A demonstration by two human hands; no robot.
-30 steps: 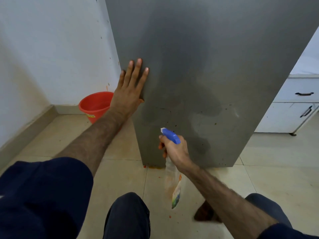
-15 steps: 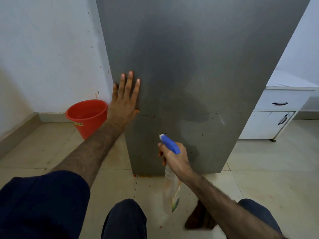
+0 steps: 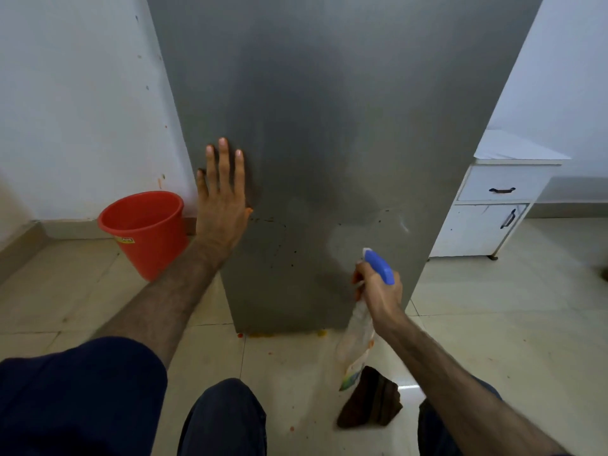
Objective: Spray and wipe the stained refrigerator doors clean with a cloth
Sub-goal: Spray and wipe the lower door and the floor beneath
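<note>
The grey refrigerator door (image 3: 329,133) fills the upper middle, with dark specks and an orange-brown smear along a line across its lower part. My left hand (image 3: 222,202) lies flat on the door's left edge, fingers straight and pointing up. My right hand (image 3: 380,292) grips a clear spray bottle (image 3: 357,343) with a blue trigger head, its nozzle aimed at the door's lower right. A pale misty patch shows on the door just above the nozzle. A dark brown cloth (image 3: 370,401) lies on the floor below the bottle.
A red bucket (image 3: 144,230) stands on the tiled floor left of the refrigerator, by the white wall. A white cabinet (image 3: 490,205) with dark handles sits to the right. Orange drips mark the floor at the door's base. My dark-trousered knees are at the bottom.
My right hand has carried the spray bottle to the right, along the door's lower part. My left hand stays flat on the door. The brown cloth on the floor has come fully into view.
</note>
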